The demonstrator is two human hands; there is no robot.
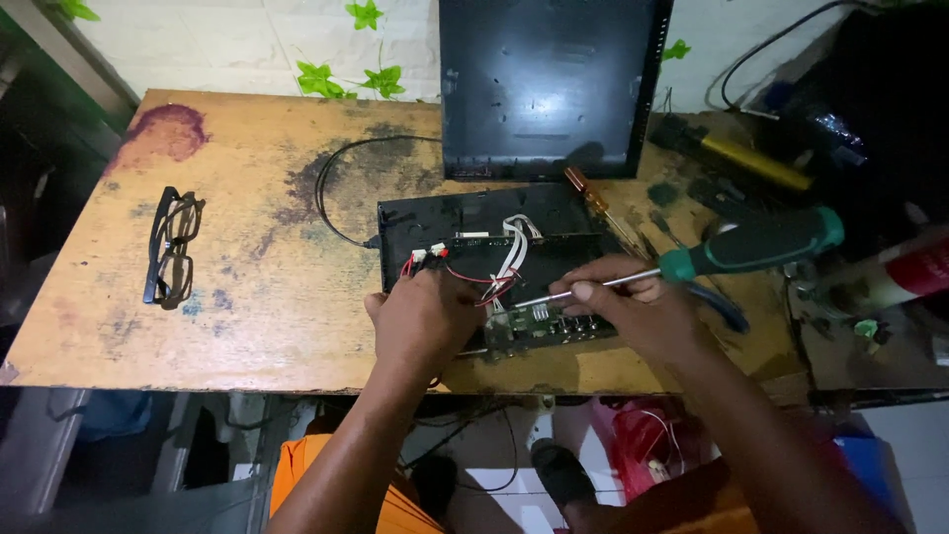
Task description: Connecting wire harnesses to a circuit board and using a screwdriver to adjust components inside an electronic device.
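Dim scene lit from above, tabletop (pixel 257 247) evenly lit, glare seen on the black panel (pixel 544 79), corners darkened, edges bent by wide-angle distortion, right side slightly blurred

A red and white cylindrical can (pixel 914 275) lies right of the right hand (pixel 633 302). Its label cannot be made out.

Left hand (pixel 420 316) pressed down on the open black device case (pixel 474 232) – fingers at the red and white wires (pixel 499 267). Right hand (pixel 633 307) gripped a green-handled screwdriver (pixel 751 247), its tip down by the circuit board (pixel 544 324). Detached black lid (pixel 549 84) stood behind the case – folded glasses (pixel 170 247) lay well apart on the stained wooden table (pixel 257 307).
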